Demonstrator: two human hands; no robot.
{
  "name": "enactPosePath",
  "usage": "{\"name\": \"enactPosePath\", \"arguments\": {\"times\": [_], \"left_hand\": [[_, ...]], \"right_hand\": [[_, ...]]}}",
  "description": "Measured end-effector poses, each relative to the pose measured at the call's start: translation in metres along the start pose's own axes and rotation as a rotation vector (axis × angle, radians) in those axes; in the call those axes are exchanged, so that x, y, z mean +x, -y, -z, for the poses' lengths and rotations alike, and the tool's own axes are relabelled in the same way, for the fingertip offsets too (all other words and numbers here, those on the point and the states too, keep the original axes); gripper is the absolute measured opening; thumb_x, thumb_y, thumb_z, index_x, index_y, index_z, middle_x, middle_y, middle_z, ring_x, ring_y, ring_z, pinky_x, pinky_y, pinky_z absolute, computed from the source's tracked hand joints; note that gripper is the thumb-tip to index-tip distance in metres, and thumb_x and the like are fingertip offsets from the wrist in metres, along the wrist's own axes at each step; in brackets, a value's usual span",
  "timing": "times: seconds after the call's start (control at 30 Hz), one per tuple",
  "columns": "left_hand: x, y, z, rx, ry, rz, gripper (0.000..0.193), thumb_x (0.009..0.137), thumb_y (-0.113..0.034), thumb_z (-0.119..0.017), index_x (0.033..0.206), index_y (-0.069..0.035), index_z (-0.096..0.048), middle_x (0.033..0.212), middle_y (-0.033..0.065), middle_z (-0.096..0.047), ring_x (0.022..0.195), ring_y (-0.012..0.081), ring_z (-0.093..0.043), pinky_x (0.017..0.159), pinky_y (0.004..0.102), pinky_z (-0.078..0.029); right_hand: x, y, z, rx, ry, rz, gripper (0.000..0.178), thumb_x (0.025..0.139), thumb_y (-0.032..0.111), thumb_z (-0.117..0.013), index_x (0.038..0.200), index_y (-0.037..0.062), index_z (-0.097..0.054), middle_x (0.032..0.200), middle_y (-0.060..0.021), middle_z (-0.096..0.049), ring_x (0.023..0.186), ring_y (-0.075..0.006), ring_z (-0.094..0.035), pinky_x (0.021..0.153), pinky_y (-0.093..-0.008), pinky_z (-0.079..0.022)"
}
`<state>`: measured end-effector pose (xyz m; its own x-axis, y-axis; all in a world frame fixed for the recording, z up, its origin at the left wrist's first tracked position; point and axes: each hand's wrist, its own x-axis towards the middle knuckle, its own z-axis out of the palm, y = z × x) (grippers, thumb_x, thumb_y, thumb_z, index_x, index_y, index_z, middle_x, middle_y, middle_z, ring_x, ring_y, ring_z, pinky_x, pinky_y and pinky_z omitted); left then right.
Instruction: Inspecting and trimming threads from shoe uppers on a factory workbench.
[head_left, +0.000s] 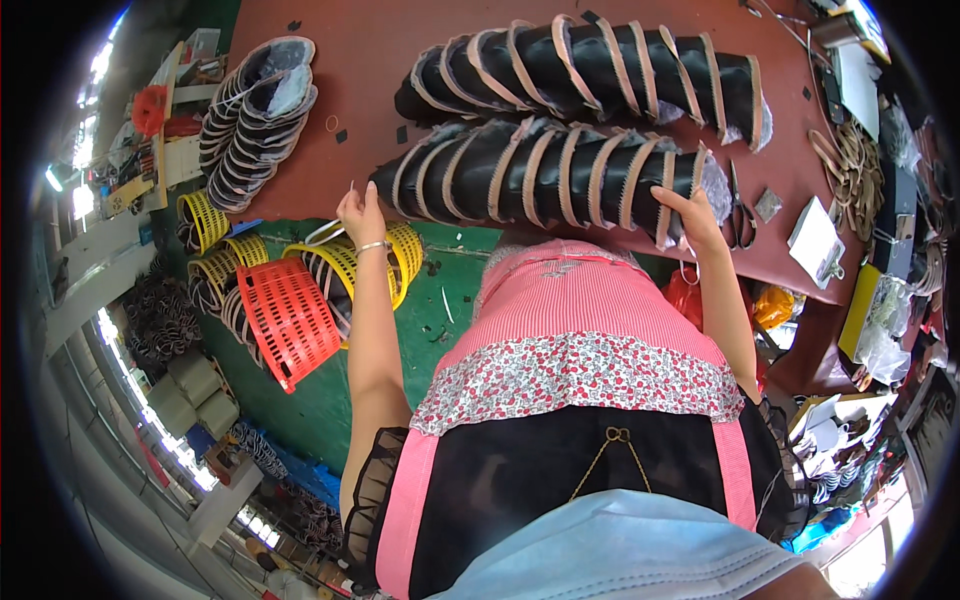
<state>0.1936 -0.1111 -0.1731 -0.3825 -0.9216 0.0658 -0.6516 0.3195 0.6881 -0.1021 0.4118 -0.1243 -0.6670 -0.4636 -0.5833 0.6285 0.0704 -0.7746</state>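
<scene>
Across the near edge of the table lies a row of overlapping black shoe uppers (545, 175) with tan toothed edging. My right hand (693, 215) grips its right end, thumb on the black face and the other fingers partly hidden. Beside the row's left tip is my left hand (362, 218), its fingers drawn together; a thin sliver shows at the fingertips, too small to name. Behind lies a second, similar row of uppers (560, 70). At the far left sits a double stack of black uppers (262, 120) with pale lining.
Scissors (741, 215) and a white clipped paper pad (815, 243) lie on the red-brown table (340, 80), right of the row. Tan straps (855, 175) heap farther right. Below left, a red basket (288, 320) and yellow baskets (405, 255) stand on the green floor (440, 345).
</scene>
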Motion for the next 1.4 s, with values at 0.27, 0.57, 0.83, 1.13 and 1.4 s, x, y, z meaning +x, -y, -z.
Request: {"name": "enactPosePath", "arguments": {"times": [0.27, 0.57, 0.83, 1.13, 1.4], "left_hand": [[0.023, 0.006, -0.057, 0.051, 0.432, 0.132, 0.054, 0.093, -0.044, -0.069, 0.105, 0.009, -0.068, 0.097, 0.0203, -0.073, 0.094, 0.029, -0.068, 0.089, 0.039, -0.049], [0.189, 0.036, -0.067, -0.402, 0.525, 0.326, 0.047, 0.094, -0.025, -0.073, 0.126, 0.007, -0.064, 0.125, 0.0116, -0.065, 0.114, 0.021, -0.062, 0.102, 0.0345, -0.048], [0.197, -0.058, -0.139, -0.71, 0.93, 0.766, 0.069, 0.096, -0.042, -0.067, 0.14, 0.008, -0.049, 0.139, 0.0229, -0.055, 0.128, 0.0296, -0.054, 0.113, 0.0402, -0.04], [0.207, -0.074, -0.152, -1.101, 1.515, 0.765, 0.051, 0.101, -0.029, -0.059, 0.141, 0.001, -0.05, 0.143, 0.0116, -0.056, 0.133, 0.0236, -0.052, 0.115, 0.0429, -0.038], [0.183, -0.103, -0.16, -1.18, 1.592, 0.615, 0.06, 0.088, 0.003, -0.063, 0.146, 0.0, -0.046, 0.141, 0.0169, -0.058, 0.13, 0.0303, -0.056, 0.114, 0.0458, -0.04]], "right_hand": [[-0.004, 0.017, 0.004, -0.051, -0.103, -0.093, 0.043, 0.086, 0.012, -0.077, 0.124, -0.0002, -0.061, 0.108, -0.0096, -0.071, 0.095, -0.0178, -0.068, 0.085, -0.0324, -0.054], [0.127, 0.119, -0.12, -1.523, -0.21, 0.767, 0.071, 0.074, 0.012, -0.076, 0.141, 0.0088, -0.052, 0.146, -0.0108, -0.052, 0.138, -0.0331, -0.044, 0.112, -0.0453, -0.036], [0.207, 0.132, -0.121, -1.851, 0.052, 0.468, 0.1, 0.061, 0.015, -0.087, 0.149, 0.0156, -0.04, 0.151, -0.0067, -0.044, 0.145, -0.0269, -0.035, 0.114, -0.0468, -0.03], [0.262, 0.085, -0.084, -0.505, 0.377, -0.117, 0.029, 0.091, 0.007, -0.065, 0.12, 0.0035, -0.067, 0.104, -0.0015, -0.069, 0.088, -0.0106, -0.063, 0.079, -0.0259, -0.05], [0.283, 0.07, -0.181, -0.593, 0.472, -0.26, 0.031, 0.095, 0.015, -0.061, 0.125, 0.0085, -0.066, 0.113, -0.0078, -0.069, 0.093, -0.0205, -0.066, 0.081, -0.0337, -0.053]]}}
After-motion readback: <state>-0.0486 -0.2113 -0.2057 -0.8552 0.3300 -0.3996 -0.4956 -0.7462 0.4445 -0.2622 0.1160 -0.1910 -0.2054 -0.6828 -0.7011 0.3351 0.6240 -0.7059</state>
